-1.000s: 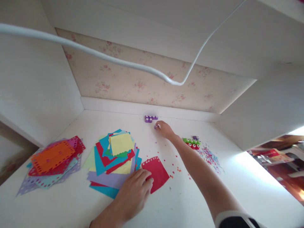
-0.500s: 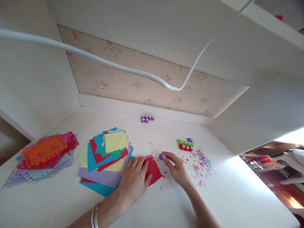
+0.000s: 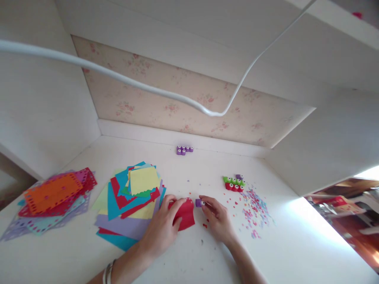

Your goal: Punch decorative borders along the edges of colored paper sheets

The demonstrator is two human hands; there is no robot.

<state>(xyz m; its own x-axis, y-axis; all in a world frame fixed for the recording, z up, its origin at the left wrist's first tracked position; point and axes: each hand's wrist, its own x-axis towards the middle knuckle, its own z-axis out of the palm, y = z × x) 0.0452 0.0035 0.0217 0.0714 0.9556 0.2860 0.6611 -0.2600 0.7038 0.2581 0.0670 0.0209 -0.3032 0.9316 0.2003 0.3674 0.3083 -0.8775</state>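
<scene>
My right hand (image 3: 217, 219) pinches a small purple paper punch (image 3: 198, 202) at the right edge of a red paper sheet (image 3: 186, 215). My left hand (image 3: 162, 227) grips that red sheet, lifting and curling its near side off the white desk (image 3: 207, 256). Both hands meet near the middle of the desk. A bracelet shows on my left wrist.
A pile of coloured paper squares (image 3: 132, 201) lies left of my hands. Punched sheets (image 3: 50, 201) sit at far left. Several purple punches (image 3: 183, 150) stand by the back wall; green and red punches (image 3: 233, 183) and scattered confetti (image 3: 254, 211) lie to the right. A white cable (image 3: 166, 92) hangs overhead.
My right hand took a purple punch from the back row and brought it to the red sheet. My left hand went from pressing the sheet flat to lifting and curling it.
</scene>
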